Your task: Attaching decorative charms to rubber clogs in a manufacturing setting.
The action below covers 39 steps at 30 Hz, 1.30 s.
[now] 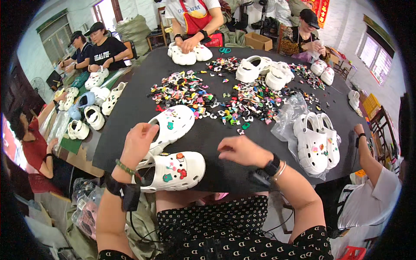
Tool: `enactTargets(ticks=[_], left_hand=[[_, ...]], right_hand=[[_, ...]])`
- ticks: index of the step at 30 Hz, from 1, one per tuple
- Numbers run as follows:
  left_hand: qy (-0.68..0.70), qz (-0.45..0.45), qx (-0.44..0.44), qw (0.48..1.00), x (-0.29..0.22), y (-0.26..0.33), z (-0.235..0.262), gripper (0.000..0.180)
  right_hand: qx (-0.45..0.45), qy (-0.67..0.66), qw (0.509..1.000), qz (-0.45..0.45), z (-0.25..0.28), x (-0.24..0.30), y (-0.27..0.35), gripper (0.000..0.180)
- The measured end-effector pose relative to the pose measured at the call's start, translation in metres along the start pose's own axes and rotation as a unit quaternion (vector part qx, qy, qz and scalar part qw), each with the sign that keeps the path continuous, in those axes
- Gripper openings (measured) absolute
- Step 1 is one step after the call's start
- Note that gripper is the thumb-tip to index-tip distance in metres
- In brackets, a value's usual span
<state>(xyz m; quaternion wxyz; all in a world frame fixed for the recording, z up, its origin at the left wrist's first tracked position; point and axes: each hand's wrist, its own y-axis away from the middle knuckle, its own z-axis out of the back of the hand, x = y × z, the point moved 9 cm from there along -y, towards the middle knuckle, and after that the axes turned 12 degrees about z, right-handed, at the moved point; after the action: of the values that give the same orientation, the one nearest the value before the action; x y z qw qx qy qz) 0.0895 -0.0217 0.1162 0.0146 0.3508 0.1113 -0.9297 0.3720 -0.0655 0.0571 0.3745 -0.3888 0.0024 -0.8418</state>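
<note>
My left hand is closed at the heel end of a white clog, fingers curled at its opening. Colourful charms sit on that clog's top. Nearer me, a second white clog lies on its side-by-side place, toe to the right, with red, green and pink charms on it. My right hand hovers over the black table, right of the clogs. Its fingers are curled together, and whatever they may pinch is too small to make out. Beyond both hands spreads a pile of small charms.
A decorated pair of white clogs rests on a clear plastic bag at the right. Another white pair stands among the charms. Co-workers sit or stand around, one handling clogs across the table. More clogs fill the left table.
</note>
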Motion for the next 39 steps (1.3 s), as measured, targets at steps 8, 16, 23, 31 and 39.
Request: enactTargets(ticks=[8,16,23,31,39], left_hand=[[0.284,0.262,0.271,0.881,0.059,-0.045,-0.090,0.044],[0.505,0.342,0.316,0.727,0.047,-0.052,-0.124,0.034],[0.543,0.319,0.316,0.710,0.060,-0.060,-0.146,0.040],[0.523,0.293,0.296,0.743,0.024,-0.032,-0.124,0.032],[0.436,0.265,0.347,0.787,0.028,-0.019,-0.133,0.035]], right_hand=[[-0.043,0.225,0.963,-0.138,0.075,-0.121,0.015,0.017],[-0.051,0.205,0.965,-0.153,0.065,-0.135,-0.016,0.039],[-0.060,0.240,0.962,-0.119,0.044,-0.142,-0.032,0.032],[-0.065,0.189,0.968,-0.149,0.041,-0.145,-0.014,0.021],[-0.050,0.219,0.971,-0.087,0.049,-0.104,-0.035,0.017]])
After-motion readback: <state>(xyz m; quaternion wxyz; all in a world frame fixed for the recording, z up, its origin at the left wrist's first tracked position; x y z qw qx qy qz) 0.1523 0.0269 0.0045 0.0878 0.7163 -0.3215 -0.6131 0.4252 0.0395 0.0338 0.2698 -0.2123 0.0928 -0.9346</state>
